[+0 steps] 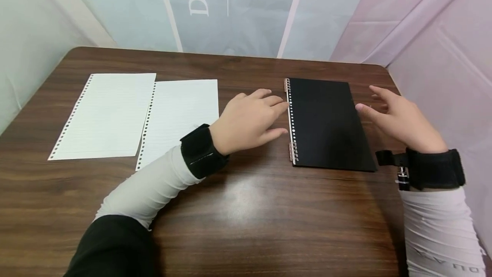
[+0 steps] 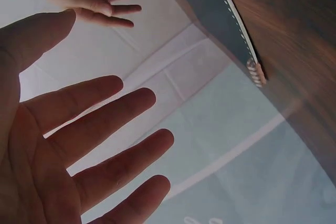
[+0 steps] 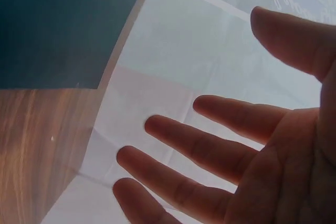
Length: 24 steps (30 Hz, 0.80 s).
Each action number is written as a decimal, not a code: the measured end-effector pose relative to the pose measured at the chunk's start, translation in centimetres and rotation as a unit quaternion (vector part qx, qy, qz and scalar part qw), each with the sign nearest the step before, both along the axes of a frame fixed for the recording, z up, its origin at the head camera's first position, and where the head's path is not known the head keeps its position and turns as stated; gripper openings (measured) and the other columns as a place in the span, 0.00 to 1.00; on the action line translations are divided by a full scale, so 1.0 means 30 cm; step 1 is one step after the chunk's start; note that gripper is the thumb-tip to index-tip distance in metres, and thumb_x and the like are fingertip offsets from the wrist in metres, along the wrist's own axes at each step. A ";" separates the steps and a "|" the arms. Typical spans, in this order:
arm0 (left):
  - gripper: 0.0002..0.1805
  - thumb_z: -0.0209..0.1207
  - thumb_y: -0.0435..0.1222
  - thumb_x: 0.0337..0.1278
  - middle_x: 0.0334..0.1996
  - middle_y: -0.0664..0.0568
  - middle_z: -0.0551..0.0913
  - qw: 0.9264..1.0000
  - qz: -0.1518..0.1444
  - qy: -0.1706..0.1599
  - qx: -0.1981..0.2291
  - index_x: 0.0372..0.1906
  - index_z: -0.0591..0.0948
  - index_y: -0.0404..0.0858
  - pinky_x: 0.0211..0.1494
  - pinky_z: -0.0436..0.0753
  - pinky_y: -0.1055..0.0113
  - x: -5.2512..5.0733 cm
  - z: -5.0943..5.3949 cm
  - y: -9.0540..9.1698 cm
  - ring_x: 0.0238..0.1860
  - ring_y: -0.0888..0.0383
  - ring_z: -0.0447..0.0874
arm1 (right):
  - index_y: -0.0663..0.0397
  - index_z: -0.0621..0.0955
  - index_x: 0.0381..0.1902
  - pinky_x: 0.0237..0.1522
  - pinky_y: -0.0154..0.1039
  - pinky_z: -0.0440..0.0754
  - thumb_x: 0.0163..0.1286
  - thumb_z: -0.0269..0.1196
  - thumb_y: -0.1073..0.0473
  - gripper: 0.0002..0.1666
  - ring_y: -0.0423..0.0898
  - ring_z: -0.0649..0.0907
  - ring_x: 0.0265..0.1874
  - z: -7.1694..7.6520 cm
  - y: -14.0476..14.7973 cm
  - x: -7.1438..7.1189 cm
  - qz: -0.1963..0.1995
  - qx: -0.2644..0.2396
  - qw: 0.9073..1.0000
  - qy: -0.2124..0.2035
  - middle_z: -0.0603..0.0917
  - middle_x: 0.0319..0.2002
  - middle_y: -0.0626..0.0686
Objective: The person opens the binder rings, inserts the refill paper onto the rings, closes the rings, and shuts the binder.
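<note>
A black ring-bound notebook lies closed on the table, its punched binding edge and rings facing left. Just left of that edge is my left hand, fingers spread and straight, holding nothing; in the left wrist view its palm shows bare. On the notebook's other side hovers my right hand, thumb by the right edge; whether it touches the cover I cannot tell. The right wrist view shows the right hand's fingers extended with nothing among them.
Two lined, punched loose sheets lie at the left: one sheet farther out, another sheet beside it, partly behind my left forearm. The brown wooden table ends at a rounded back edge. Printed cloth hangs behind it.
</note>
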<state>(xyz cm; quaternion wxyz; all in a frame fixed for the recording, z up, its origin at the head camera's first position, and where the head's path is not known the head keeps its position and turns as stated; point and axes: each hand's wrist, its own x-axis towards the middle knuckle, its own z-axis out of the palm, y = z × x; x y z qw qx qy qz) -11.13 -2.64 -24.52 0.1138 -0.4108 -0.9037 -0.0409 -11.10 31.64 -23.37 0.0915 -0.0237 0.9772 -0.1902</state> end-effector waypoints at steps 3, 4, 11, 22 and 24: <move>0.27 0.57 0.56 0.66 0.58 0.57 0.83 1.000 -0.004 -0.010 0.001 0.63 0.79 0.47 0.41 0.84 0.56 -0.011 0.001 0.027 0.63 0.52 0.76 | 0.52 0.49 0.80 0.56 0.68 0.66 0.75 0.51 0.35 0.48 0.72 0.71 0.62 -0.002 0.002 -0.020 -0.003 -0.016 1.000 -0.003 0.68 0.67 0.74; 0.26 0.57 0.56 0.66 0.57 0.58 0.83 1.000 -0.005 -0.013 0.001 0.62 0.80 0.48 0.40 0.84 0.57 -0.012 0.001 0.037 0.62 0.53 0.76 | 0.53 0.49 0.80 0.57 0.67 0.66 0.75 0.50 0.35 0.48 0.72 0.70 0.63 -0.003 0.006 -0.026 -0.002 -0.021 1.000 -0.006 0.69 0.66 0.75; 0.22 0.57 0.57 0.66 0.48 0.61 0.86 0.999 -0.022 -0.034 -0.003 0.56 0.83 0.50 0.32 0.82 0.65 -0.011 0.001 0.098 0.48 0.57 0.82 | 0.48 0.54 0.79 0.50 0.32 0.74 0.78 0.49 0.40 0.40 0.42 0.76 0.59 -0.019 0.039 -0.072 0.012 -0.084 0.996 -0.037 0.68 0.70 0.69; 0.15 0.57 0.53 0.68 0.39 0.59 0.83 0.994 -0.060 -0.076 -0.055 0.45 0.86 0.49 0.36 0.83 0.66 0.030 -0.041 0.228 0.41 0.57 0.81 | 0.62 0.49 0.79 0.42 0.25 0.82 0.77 0.48 0.39 0.46 0.22 0.82 0.42 -0.061 0.113 -0.123 -0.062 -0.254 0.959 -0.108 0.79 0.41 0.21; 0.15 0.57 0.54 0.67 0.41 0.59 0.83 0.994 -0.062 -0.070 -0.064 0.45 0.86 0.51 0.37 0.83 0.65 0.045 -0.052 0.251 0.41 0.57 0.81 | 0.63 0.46 0.79 0.42 0.27 0.83 0.77 0.48 0.39 0.48 0.24 0.83 0.41 -0.069 0.125 -0.129 -0.077 -0.281 0.949 -0.120 0.81 0.39 0.22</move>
